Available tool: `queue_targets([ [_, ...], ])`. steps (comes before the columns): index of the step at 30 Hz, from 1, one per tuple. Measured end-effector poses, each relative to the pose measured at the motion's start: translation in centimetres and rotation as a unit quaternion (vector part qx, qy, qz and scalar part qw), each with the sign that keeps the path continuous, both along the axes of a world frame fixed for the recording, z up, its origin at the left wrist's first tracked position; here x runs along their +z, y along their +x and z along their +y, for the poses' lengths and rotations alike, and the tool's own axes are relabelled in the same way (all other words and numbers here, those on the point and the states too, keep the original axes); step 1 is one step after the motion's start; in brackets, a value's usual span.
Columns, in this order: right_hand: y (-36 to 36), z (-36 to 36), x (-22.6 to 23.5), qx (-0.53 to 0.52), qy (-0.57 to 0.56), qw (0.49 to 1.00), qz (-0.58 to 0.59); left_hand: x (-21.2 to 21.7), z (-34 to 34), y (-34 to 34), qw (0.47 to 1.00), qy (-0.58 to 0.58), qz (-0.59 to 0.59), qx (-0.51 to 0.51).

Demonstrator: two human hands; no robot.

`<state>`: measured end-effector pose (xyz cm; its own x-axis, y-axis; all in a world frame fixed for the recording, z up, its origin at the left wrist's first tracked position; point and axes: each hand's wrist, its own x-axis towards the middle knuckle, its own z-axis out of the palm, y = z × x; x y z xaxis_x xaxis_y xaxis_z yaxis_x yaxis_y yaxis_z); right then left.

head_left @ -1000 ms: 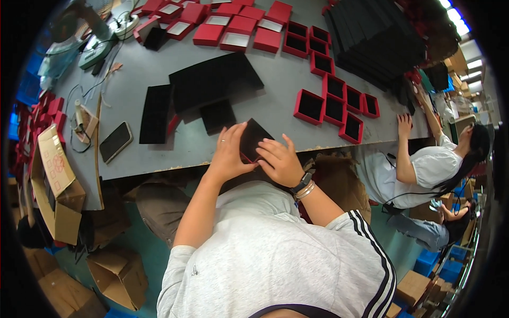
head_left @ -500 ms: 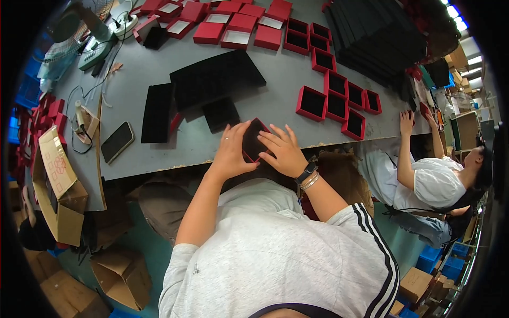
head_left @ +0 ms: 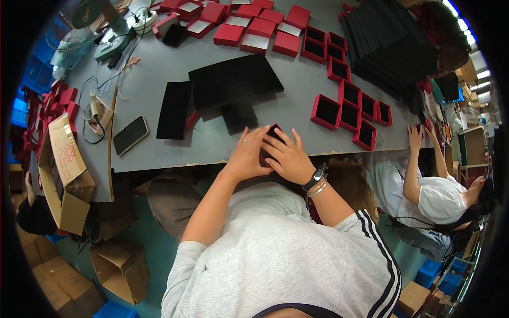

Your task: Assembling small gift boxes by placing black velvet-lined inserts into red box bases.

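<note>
At the table's near edge, a small red box (head_left: 274,132) with a black inside sits between my two hands, mostly covered by them. My left hand (head_left: 248,153) is wrapped round its left side, thumb at the near end. Across the top from the right lies my right hand (head_left: 289,158), its fingers over the black inside; a watch and bracelets are on that wrist. Just beyond my hands is a small black square pad (head_left: 238,117). Past it lies a larger black sheet (head_left: 236,82), with a black rectangular piece (head_left: 174,110) to its left.
Red boxes with black insides (head_left: 350,116) stand to the right. Red and white boxes (head_left: 257,42) fill the far side. A black stack (head_left: 389,47) rises at the far right. A phone (head_left: 131,135) and an open carton (head_left: 66,175) are at left. A co-worker (head_left: 442,199) sits at right.
My right hand has moved further left over the red box, so less of its black inside shows. My hands are closer together. The whole view has shifted slightly.
</note>
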<state>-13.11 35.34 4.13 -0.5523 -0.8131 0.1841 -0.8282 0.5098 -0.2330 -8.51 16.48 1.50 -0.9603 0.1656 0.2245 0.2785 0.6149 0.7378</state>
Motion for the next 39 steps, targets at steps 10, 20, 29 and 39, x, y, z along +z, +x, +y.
queue_targets([
  [10,-3.0,1.0,1.2,0.020,0.061,0.998,-0.014,3.5,-5.2,1.8,0.982,-0.081,0.137,0.100],
  [20,-7.7,-8.2,0.9,-0.106,-0.119,0.987,0.011,2.3,-18.3,1.8,0.890,-0.090,0.010,0.448],
  [29,-11.8,-16.9,-2.0,-0.103,-0.131,0.983,-0.075,2.2,-24.7,-1.0,0.838,0.224,-0.029,0.497],
  [39,-3.3,-10.0,-1.9,-0.135,-0.260,0.939,-0.181,2.0,-22.6,0.8,0.870,0.050,-0.127,0.474],
])
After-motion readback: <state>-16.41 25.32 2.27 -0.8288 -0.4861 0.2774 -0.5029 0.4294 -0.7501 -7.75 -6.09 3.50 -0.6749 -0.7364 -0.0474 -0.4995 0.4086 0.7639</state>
